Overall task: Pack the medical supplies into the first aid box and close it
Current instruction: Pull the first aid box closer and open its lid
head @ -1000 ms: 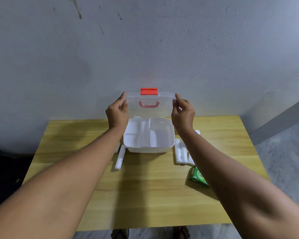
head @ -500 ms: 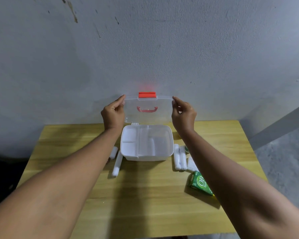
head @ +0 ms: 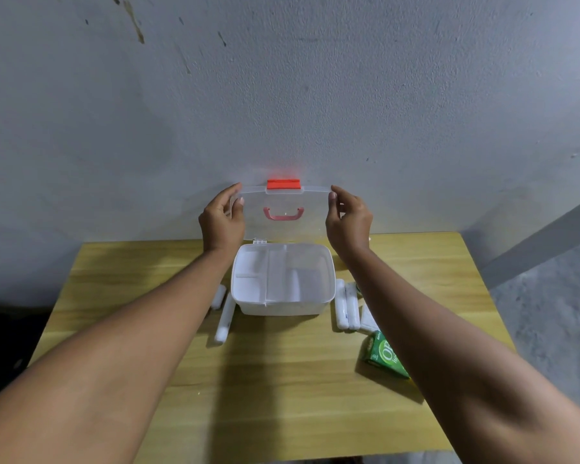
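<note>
Holding the clear lid (head: 283, 209) up, the left hand (head: 222, 222) and right hand (head: 348, 222) pinch its sides. The first aid box (head: 282, 296) sits open by the bench's (head: 282, 380) far edge. Next, I think, comes packing: let go and drop the white rolls (head: 344, 304) in.

The light on me is dim and soft, flat grey on the wall (head: 282, 95). Shadows fall toward me: a wide, blurred one runs from the box (head: 282, 306) down the table (head: 298, 396), and the carton (head: 382, 356) throws a darker one to its near right. The far left sinks into black. The wide lens bows the table's edges, and detail is slightly soft.
</note>
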